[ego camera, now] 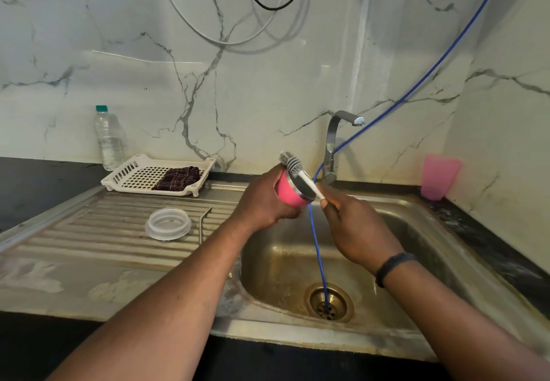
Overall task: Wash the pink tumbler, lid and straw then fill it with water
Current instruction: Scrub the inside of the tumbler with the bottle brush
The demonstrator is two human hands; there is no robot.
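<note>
My left hand (262,202) grips the pink tumbler (290,191) above the left side of the sink basin, tilted with its steel rim toward the right. My right hand (354,225) holds the white handle of a grey bottle brush (293,164); the brush head lies across the tumbler's rim, outside the mouth. The clear lid (168,223) lies on the ribbed drainboard to the left. Beside it rests the bent metal straw (204,221).
A steel sink (416,231) with a drain (329,303); a blue hose (317,246) runs down into it. The faucet (334,145) stands behind, with no water running. A white rack (134,172) with a dark cloth, a water bottle (108,139), a pink cup (439,176).
</note>
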